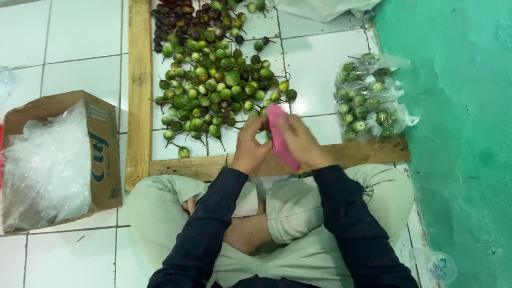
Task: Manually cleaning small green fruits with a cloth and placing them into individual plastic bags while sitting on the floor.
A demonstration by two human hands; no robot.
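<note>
I sit cross-legged on a white tiled floor. My left hand (249,145) and my right hand (302,140) together hold a pink, flat, elongated object (279,134), possibly a plastic bag, just above the near wooden board (368,151). Both hands pinch it near its top end. Right beyond my hands lies a large pile of small round green fruits with stems (213,85), with darker purple ones (170,21) at the far end.
A wooden frame (138,90) borders the fruit pile on the left and near sides. A clear bag filled with green fruits (369,98) lies at the right, by the green wall (458,133). A cardboard box of clear plastic bags (50,160) stands at the left.
</note>
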